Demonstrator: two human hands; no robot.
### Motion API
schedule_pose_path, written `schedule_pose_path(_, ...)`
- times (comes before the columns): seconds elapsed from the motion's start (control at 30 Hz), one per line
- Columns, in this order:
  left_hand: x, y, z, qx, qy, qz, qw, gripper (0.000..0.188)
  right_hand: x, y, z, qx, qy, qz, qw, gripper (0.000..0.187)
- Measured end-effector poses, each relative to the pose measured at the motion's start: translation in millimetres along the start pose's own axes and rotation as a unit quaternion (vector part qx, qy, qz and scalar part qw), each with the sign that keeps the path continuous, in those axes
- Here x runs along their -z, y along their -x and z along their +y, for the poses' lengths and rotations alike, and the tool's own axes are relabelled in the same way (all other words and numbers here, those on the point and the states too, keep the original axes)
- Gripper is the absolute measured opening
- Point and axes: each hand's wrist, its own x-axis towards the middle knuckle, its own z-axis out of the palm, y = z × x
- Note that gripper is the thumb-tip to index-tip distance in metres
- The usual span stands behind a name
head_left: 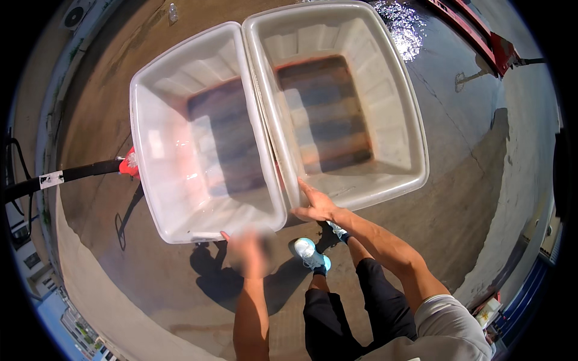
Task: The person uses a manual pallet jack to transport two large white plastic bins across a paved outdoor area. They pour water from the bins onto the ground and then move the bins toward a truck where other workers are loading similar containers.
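Two large white plastic tubs stand side by side before me, their long rims touching or nearly so. The bottom of the left tub (158, 174) is partly in shadow, and light glints on its wall. Inside the right tub (385, 102) the floor looks dark with reddish-brown edges; I cannot tell whether liquid lies there. My right hand (316, 204) grips the right tub's near left corner, index finger along the rim and thumb apart from it. At the left tub's near rim is my left hand (250, 251), heavily blurred, one fingertip by the edge; its grip cannot be made out.
A red part with a black handle (90, 171) reaches the left tub's side. Red metal equipment (466, 24) stands at the far right beside wet, glaring ground. A clear bottle (173, 14) is at the far left. My feet in light blue shoes (311, 255) are just below the tubs.
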Motion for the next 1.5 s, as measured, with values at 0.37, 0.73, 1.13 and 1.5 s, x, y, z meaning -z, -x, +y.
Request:
schedule_pose_path(0.37,-50.8,-2.1,18.1,0.394,0.459,0.214,0.767,0.094,12.7,68.7,79.9,-0.320,-0.238,0.470,0.788,0.042)
schedule_pose_path(0.73,59.8,264.0,-77.3,0.309,0.558,-0.092,0.765,0.024,-49.7,210.6,-75.8,-0.476,-0.119,0.026,0.871,0.036)
schedule_pose_path(1.13,400.3,503.4,-329.0,0.736,0.341,0.100,0.576,0.024,-215.0,139.4,-346.6,-0.232,0.006,-0.332,0.914,0.035)
schedule_pose_path(1.5,585.6,347.0,-527.1,0.590,0.459,-0.064,0.661,0.020,-280.4,-98.8,-731.6,0.060,-0.344,0.081,0.934,0.023)
